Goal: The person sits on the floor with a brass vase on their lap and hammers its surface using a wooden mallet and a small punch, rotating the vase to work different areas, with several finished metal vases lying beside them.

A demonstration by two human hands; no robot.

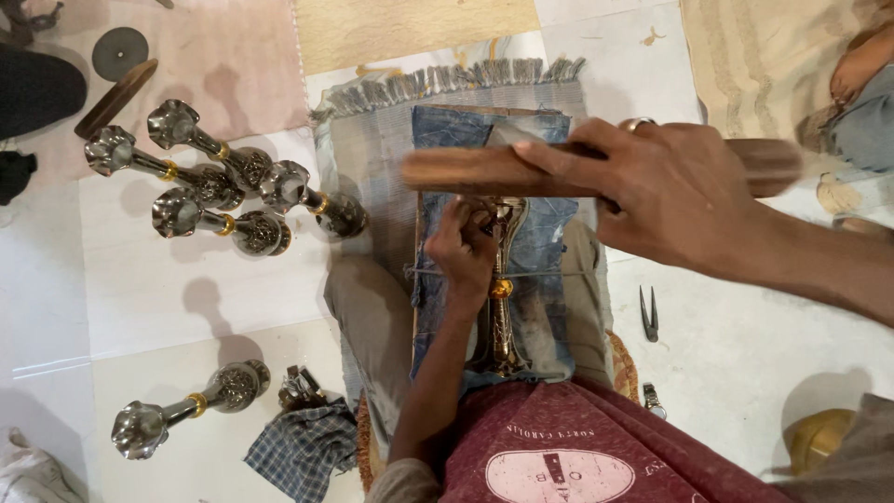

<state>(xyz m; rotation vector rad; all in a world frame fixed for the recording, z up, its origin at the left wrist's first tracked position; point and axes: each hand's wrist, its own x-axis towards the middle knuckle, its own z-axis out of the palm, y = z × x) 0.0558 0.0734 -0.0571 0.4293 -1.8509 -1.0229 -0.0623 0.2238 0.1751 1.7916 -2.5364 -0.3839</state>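
Candlestick (pixel 501 307) half hidden, wooden stick (pixel 484 170) blurred

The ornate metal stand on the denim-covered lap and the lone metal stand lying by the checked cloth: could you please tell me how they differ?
The ornate metal stand on the lap is gripped by the left hand and partly hidden; the lone metal stand lies untouched on the pale floor, fully visible. The lap stand lies lengthwise along the denim cloth; the lone one lies slanted. The right hand holds a wooden stick above the lap stand only. Both have a gold-coloured collar.
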